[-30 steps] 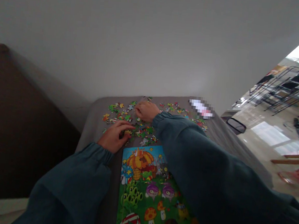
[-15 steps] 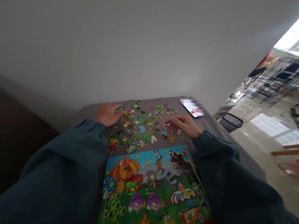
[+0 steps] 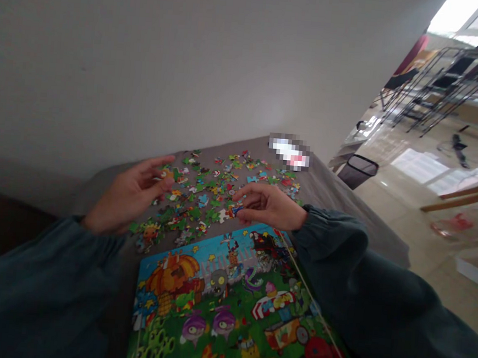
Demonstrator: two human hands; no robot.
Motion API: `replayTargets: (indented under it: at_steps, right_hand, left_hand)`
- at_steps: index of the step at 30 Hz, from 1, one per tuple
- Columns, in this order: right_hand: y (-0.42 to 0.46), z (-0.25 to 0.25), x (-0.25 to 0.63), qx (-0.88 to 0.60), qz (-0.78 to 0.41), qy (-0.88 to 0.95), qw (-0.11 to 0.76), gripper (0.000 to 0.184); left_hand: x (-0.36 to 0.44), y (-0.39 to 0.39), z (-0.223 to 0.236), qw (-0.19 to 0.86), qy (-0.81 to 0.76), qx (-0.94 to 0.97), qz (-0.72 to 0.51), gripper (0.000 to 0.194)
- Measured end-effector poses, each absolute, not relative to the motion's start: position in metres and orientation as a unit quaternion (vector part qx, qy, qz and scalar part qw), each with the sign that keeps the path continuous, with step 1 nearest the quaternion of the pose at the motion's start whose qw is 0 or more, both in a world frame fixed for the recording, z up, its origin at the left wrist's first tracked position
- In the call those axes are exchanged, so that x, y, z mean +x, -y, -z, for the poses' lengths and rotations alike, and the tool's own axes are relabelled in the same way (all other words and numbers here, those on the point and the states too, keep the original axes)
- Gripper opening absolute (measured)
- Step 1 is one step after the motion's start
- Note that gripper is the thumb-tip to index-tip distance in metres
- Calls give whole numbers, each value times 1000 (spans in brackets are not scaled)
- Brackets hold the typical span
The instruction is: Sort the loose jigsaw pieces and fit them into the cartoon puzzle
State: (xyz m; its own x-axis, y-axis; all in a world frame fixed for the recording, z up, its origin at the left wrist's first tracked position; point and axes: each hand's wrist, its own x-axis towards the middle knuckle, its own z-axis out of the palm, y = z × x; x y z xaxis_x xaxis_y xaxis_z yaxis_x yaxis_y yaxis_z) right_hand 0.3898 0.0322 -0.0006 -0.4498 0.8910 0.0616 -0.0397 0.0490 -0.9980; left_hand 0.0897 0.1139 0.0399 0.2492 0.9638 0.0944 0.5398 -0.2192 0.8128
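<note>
Puzzle pieces (image 3: 203, 200) are lying on grey cloth (image 3: 325, 186) behind the picture board (image 3: 237, 306) | left hand (image 3: 125, 196): thumb and pointer are standing apart by an orange piece (image 3: 166, 174), cannot tell if gripping | right hand (image 3: 270, 204): fingers are hanging bent by a blue piece (image 3: 238, 208), cannot tell if pinching

Loose jigsaw, two hands

Jigsaw pieces (image 3: 203, 200) strewn over grey cloth (image 3: 329, 191). Left hand (image 3: 132, 192) at left edge, orange piece (image 3: 166, 174) near thumb. Right hand (image 3: 272, 205), blue piece (image 3: 237, 208) at fingertips. Grips unclear. Picture board (image 3: 221, 293) nearest; phone (image 3: 287, 152) far side.
</note>
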Motion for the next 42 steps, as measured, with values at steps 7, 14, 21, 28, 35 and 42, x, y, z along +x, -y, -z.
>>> replayTargets:
  at_steps: [7,14,21,28,35,42]
  right_hand:
    - [-1,-6,363,-325,-614,613,377,37]
    - [2,6,352,-353,-597,599,400,24]
    - [6,11,349,-388,-476,684,393,19]
    - [11,6,348,-380,-331,769,393,16]
    - [13,8,348,-354,-230,805,418,16]
    - [18,4,348,-322,-214,827,408,12]
  left_hand:
    - [131,-20,-20,563,-499,561,-345,39]
    - [135,-9,-14,545,-473,627,-294,36]
    - [135,-9,-8,478,-446,676,-338,36]
    - [126,-1,-7,332,-480,733,-350,29]
    - [123,5,-6,250,-440,784,-360,21]
    - [128,10,-12,214,-368,816,-391,6]
